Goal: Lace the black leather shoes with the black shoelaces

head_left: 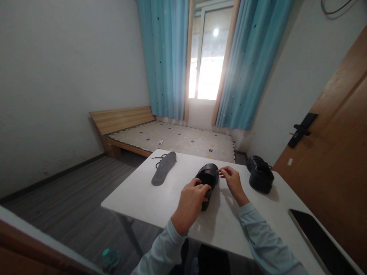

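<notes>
A black shoe point(208, 172) stands on the white table, its toe pointing away from me and its opening facing up. My left hand point(193, 194) is wrapped around the near part of the shoe, fingers over its opening. Just right of the shoe's front, my right hand point(231, 179) has its thumb and fingertips drawn together in a pinch. What lies between those fingertips is too small to tell. To the left, a grey insole point(164, 169) lies flat, with a dark shoelace point(157, 164) partly beneath it.
Another black shoe point(260, 177) stands near the right table edge. A dark-screened tablet point(318, 238) lies at the near right of the white table point(137, 198). A bed point(177, 137) with a small white remote point(160, 143) is beyond, and a wooden door point(329, 133) is right.
</notes>
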A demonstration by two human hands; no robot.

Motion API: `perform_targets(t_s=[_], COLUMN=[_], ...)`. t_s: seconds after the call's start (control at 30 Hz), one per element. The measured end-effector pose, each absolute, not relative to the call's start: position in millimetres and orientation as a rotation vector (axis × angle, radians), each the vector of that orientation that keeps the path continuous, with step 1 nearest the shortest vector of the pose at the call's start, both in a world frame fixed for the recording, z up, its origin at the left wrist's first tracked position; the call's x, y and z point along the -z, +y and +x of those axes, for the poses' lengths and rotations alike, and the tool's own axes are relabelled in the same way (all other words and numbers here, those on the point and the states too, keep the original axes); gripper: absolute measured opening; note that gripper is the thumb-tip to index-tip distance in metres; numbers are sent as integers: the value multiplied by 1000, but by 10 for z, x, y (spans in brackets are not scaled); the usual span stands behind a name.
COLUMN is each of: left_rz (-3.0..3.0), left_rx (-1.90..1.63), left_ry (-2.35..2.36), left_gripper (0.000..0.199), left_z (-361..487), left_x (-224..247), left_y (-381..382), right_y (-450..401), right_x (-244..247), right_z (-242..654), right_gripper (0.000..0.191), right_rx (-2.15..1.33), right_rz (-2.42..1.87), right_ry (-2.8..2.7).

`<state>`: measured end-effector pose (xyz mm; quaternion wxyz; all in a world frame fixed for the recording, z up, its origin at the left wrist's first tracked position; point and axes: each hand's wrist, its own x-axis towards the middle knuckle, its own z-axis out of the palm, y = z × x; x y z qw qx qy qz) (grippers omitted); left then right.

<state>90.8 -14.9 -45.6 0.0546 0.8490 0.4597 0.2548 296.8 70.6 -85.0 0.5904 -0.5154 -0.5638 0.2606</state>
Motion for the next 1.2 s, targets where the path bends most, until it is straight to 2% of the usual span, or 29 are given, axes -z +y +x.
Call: perform_targets(t_s=[0.6, 1.2], left_rz=[2570, 2383], left_rx=[-1300, -1144], left_ry=[1519, 1886], left_gripper=[28, 28], left_z=[-41, -655], left_x=[624, 832], left_y=[343, 617], right_y=[713, 726], right_x=[860, 865], right_z=[2962, 2978], right_gripper=[19, 21], right_rx=[-594, -581], right_rz=[-1216, -1232], right_ry=[-1323, -1334])
